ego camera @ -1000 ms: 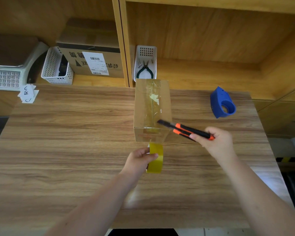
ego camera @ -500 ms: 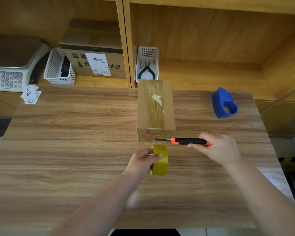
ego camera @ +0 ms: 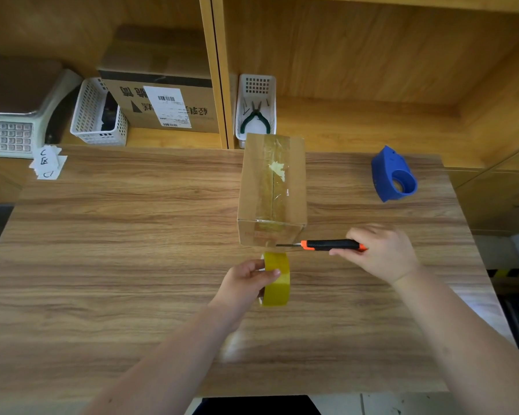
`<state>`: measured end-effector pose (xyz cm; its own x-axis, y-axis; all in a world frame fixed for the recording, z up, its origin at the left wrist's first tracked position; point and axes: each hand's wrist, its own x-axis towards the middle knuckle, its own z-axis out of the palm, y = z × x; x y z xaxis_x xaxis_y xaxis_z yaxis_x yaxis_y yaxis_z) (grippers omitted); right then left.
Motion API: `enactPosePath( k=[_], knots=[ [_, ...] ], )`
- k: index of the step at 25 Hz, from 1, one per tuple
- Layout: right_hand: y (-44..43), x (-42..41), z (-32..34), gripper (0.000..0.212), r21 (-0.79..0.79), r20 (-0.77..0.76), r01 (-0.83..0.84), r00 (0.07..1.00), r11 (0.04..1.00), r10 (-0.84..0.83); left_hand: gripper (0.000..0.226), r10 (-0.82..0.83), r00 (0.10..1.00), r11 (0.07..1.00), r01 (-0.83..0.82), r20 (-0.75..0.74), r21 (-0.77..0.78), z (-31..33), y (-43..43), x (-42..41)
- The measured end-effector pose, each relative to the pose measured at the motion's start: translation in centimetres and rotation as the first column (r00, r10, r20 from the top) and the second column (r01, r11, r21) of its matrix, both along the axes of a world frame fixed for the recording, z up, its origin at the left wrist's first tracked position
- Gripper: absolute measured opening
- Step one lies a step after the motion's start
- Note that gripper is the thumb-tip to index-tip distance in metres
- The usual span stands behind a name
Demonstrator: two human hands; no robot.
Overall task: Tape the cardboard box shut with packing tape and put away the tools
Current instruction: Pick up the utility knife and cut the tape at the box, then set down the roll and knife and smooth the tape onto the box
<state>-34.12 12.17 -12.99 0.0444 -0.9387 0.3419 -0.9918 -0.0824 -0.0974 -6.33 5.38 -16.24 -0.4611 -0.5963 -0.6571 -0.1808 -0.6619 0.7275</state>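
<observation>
A small cardboard box [ego camera: 253, 187] stands in the middle of the wooden table [ego camera: 117, 265], with clear tape running along its top seam and down its near face. My left hand [ego camera: 243, 280] holds a yellow tape roll [ego camera: 277, 280] just in front of the box. My right hand [ego camera: 381, 253] grips an orange and black utility knife [ego camera: 327, 244]. The knife lies level, its blade tip against the lower near face of the box, above the roll.
A blue tape dispenser [ego camera: 393, 175] sits at the table's back right. On the shelf behind are a white basket with pliers [ego camera: 256, 115], another white basket [ego camera: 98, 115], a labelled carton [ego camera: 162, 106] and a scale [ego camera: 9, 136]. Paper notes [ego camera: 47, 163] lie at back left.
My right hand lowered the knife from a raised slant over the box to level at the box's lower near face. The tape roll stayed close in front of the box.
</observation>
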Motion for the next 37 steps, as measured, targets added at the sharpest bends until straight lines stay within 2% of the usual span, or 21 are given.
enactPosePath(
  k=[3, 6, 9, 11, 14, 20, 24, 28, 31, 33, 35, 37],
  knots=[
    [1.9, 0.8, -1.6, 0.047, 0.116, 0.019, 0.083, 0.996, 0.99, -0.086, 0.022, -0.046, 0.997, 0.997, 0.05, 0.059, -0.064, -0.3, 0.3, 0.7],
    [4.2, 2.8, -4.5, 0.042, 0.293, 0.092, 0.245, 0.955, 0.924, -0.282, 0.018, -0.141, 0.967, 0.951, 0.192, 0.214, -0.241, -0.9, 0.7, 1.7],
    [6.1, 5.1, -7.1, 0.037, 0.531, 0.242, 0.324, 0.827, 0.783, -0.507, 0.021, -0.224, 0.857, 0.804, 0.432, 0.463, -0.41, -1.7, 1.1, 2.8],
    [6.7, 6.3, -8.2, 0.034, 0.618, 0.317, 0.325, 0.731, 0.716, -0.605, 0.027, -0.262, 0.728, 0.647, 0.62, 0.633, -0.445, -2.3, 1.2, 3.3],
    [7.0, 7.1, -9.0, 0.029, 0.622, 0.359, 0.333, 0.683, 0.709, -0.636, 0.032, -0.252, 0.566, 0.429, 0.792, 0.785, -0.434, -2.9, 1.5, 3.6],
    [6.7, 8.2, -9.9, 0.025, 0.629, 0.338, 0.376, 0.657, 0.681, -0.674, 0.057, -0.143, 0.306, 0.159, 0.946, 0.941, -0.284, -4.0, 2.8, 2.9],
    [6.8, 8.9, -10.6, 0.026, 0.635, 0.299, 0.391, 0.67, 0.666, -0.679, 0.06, -0.087, 0.189, -0.002, 0.982, 0.978, -0.19, -4.9, 3.2, 3.1],
    [6.8, 9.2, -11.4, 0.032, 0.642, 0.184, 0.395, 0.753, 0.657, -0.632, 0.062, -0.087, 0.17, -0.012, 0.985, 0.982, -0.171, -5.5, 3.2, 3.6],
    [6.9, 9.2, -11.9, 0.033, 0.614, 0.149, 0.398, 0.79, 0.682, -0.595, 0.057, -0.09, 0.198, -0.003, 0.98, 0.976, -0.199, -5.6, 3.3, 3.9],
    [7.0, 9.1, -12.2, 0.031, 0.592, 0.198, 0.415, 0.756, 0.691, -0.624, 0.047, -0.095, 0.249, 0.025, 0.969, 0.964, -0.247, -5.3, 3.3, 4.0],
    [7.0, 9.0, -12.4, 0.031, 0.585, 0.243, 0.436, 0.71, 0.684, -0.661, 0.035, -0.085, 0.341, 0.069, 0.939, 0.936, -0.336, -4.7, 2.8, 4.2],
    [6.8, 9.0, -12.3, 0.032, 0.592, 0.259, 0.448, 0.682, 0.67, -0.684, 0.034, -0.061, 0.44, 0.123, 0.894, 0.896, -0.43, -4.2, 1.9, 4.6]
  ],
)
